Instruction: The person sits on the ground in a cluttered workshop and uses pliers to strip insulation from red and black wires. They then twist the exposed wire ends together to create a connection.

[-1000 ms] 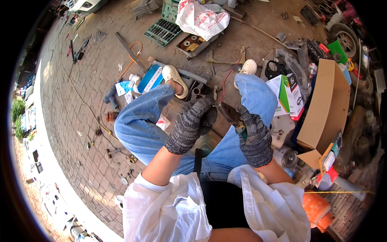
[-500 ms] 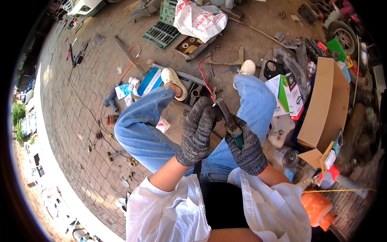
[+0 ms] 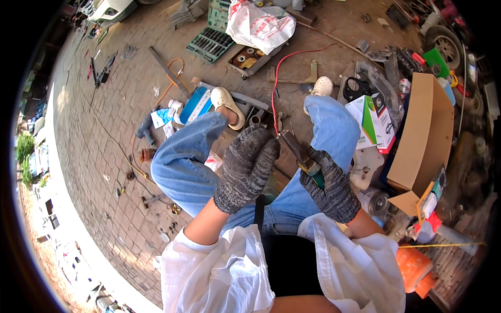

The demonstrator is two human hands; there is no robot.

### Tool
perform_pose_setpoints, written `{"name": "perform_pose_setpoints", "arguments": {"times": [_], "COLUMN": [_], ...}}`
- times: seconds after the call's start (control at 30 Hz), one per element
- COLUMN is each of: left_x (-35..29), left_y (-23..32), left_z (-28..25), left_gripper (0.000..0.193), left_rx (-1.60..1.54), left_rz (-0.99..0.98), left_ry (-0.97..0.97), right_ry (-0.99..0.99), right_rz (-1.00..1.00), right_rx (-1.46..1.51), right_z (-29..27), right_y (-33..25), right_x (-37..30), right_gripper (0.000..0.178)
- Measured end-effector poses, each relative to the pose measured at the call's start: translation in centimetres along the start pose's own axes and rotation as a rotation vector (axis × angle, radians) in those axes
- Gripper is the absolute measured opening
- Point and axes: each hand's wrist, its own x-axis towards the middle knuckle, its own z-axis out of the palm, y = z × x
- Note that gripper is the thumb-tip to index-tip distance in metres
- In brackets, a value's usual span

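Observation:
Grey knitted gloves cover both hands. My right hand (image 3: 334,188) is closed around green-handled pliers (image 3: 298,152), whose dark metal jaws point up and left. A thin red wire (image 3: 274,86) arcs down from the ground ahead, and its near end meets the tip of the jaws. Whether the jaws grip it cannot be made out. My left hand (image 3: 246,169) is raised just left of the tool, its fingers curled together and their tips close to the wire's end. Anything within those fingers is hidden.
Between my feet lies a grey tray of metal parts (image 3: 255,112). Farther off are a green socket case (image 3: 210,44) and a white plastic bag (image 3: 260,26). An open cardboard box (image 3: 417,135) stands at right; a drill (image 3: 145,130) lies at left.
The red wire now makes a taller, wider arc reaching farther right. My left hand has shifted left and slightly down; my right hand and pliers have moved a little right.

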Motion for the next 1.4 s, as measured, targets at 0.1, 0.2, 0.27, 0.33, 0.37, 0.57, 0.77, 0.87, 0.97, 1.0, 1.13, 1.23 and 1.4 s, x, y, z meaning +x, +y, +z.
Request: {"name": "perform_pose_setpoints", "arguments": {"times": [0.1, 0.2, 0.27, 0.33, 0.37, 0.57, 0.77, 0.87, 0.97, 1.0, 1.13, 1.23, 1.4], "left_x": [0.1, 0.4, 0.5, 0.4, 0.3, -0.8, 1.2, 1.5, 0.8, 0.5, -0.2, -0.6, -2.5], "left_y": [0.5, 1.2, 1.4, 1.4, 1.2, -4.5, -3.2, -0.7, 0.1, 0.3, 0.9, 0.4, -3.1], "left_z": [-0.2, -0.5, -0.6, -1.0, -0.9, 1.1, -1.1, -2.4, -2.9, -3.0, -3.1, -3.1, -1.8], "left_gripper": [0.013, 0.015, 0.017, 0.019, 0.020, 0.030, 0.012, 0.006, 0.012, 0.012, 0.012, 0.013, 0.012], "left_rx": [0.121, 0.267, 0.332, 0.362, 0.290, 0.139, -0.193, 0.363, 0.507, 0.522, 0.534, 0.500, 0.349], "left_rz": [0.022, 0.087, 0.111, 0.101, 0.070, 0.299, -0.001, 0.269, 0.335, 0.346, 0.367, 0.319, 0.136], "left_ry": [-0.006, -0.011, -0.049, -0.119, -0.099, 0.165, 0.055, 0.126, 0.123, 0.122, 0.113, 0.061, 0.048], "right_ry": [0.037, 0.001, -0.033, -0.066, -0.078, -0.468, -0.400, -0.256, -0.104, -0.134, -0.302, -0.322, -0.174], "right_rz": [-0.016, 0.007, 0.012, 0.017, -0.004, 0.287, 0.319, 0.262, 0.033, 0.011, 0.116, 0.567, 0.970], "right_rx": [-0.072, -0.148, -0.188, -0.182, -0.164, 0.908, 1.619, 0.845, 0.300, 0.161, 0.169, 1.158, 1.349], "right_z": [0.3, 0.2, 0.0, -0.1, -0.2, 1.4, 3.7, 1.3, -0.7, -1.2, -3.0, -0.9, 1.0], "right_y": [0.8, 1.9, 2.1, 2.0, 1.7, 2.3, 2.1, 1.5, -0.6, -0.9, 0.4, 4.8, 6.8], "right_x": [0.2, 0.3, 0.5, 0.5, 0.5, 1.1, 1.2, 1.6, 1.9, 2.1, 2.4, 0.5, -2.8], "right_gripper": [0.045, 0.044, 0.045, 0.045, 0.045, 0.051, 0.048, 0.050, 0.052, 0.051, 0.037, 0.038, 0.031]}}
